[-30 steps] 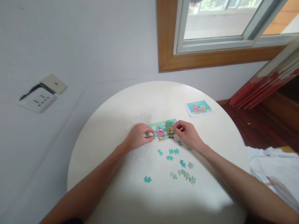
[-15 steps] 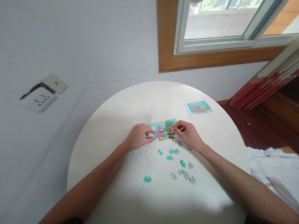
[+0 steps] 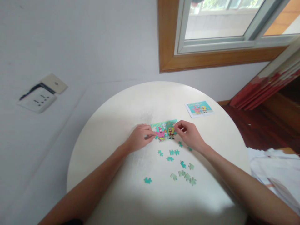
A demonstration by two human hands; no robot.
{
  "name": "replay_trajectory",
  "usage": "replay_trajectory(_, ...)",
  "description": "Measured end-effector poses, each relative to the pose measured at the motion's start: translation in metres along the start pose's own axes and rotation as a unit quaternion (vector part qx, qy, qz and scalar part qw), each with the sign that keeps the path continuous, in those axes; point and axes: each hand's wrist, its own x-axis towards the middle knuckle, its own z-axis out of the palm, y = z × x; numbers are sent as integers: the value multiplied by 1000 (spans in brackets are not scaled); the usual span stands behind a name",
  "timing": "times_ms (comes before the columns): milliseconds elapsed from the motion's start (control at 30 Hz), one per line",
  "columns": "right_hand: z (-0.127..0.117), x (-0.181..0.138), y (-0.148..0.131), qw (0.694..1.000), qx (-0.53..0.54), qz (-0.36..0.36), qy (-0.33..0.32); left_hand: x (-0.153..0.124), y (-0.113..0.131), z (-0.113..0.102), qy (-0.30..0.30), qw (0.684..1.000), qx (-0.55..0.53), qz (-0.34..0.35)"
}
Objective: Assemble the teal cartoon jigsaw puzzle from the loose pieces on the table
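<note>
A partly joined jigsaw puzzle (image 3: 165,132) with pink and yellow cartoon figures lies on the round white table (image 3: 112,115). At its left edge my left hand (image 3: 140,137) pinches with thumb and forefinger together on the border. My right hand (image 3: 188,132) is closed on the puzzle's right edge, its fingertips by the yellow figure; whether a separate piece is between them is hidden. Nearer to me lie several loose puzzle pieces, among them a teal piece (image 3: 183,164), a pale green piece (image 3: 173,176) and a lone teal piece (image 3: 147,180).
A picture card (image 3: 200,108) showing the same cartoon scene lies at the table's back right. White papers (image 3: 274,175) are heaped beyond the right edge. Behind the table are a wall with a socket (image 3: 38,99) and a wood-framed window (image 3: 168,59).
The thumb and forefinger of my left hand have closed together at the puzzle's left edge. My right hand stays almost still, and the loose pieces lie as before.
</note>
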Motion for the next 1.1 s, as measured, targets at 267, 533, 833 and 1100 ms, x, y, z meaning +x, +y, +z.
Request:
replay_trajectory(267, -4, 2, 1, 1000, 2, 2, 11, -1, 1, 0, 5, 1000, -3, 16)
replay_trajectory(533, -15, 5, -1, 999, -10, -4, 41, -2, 0, 2, 7, 1000, 7, 14)
replay_trajectory(833, -22, 7, -2, 998, -6, -8, 61, -1, 0, 2, 33, 999, 7, 22)
replay_trajectory(1100, -24, 8, 2, 998, -26, -13, 53, -1, 1, 3, 50, 998, -5, 26)
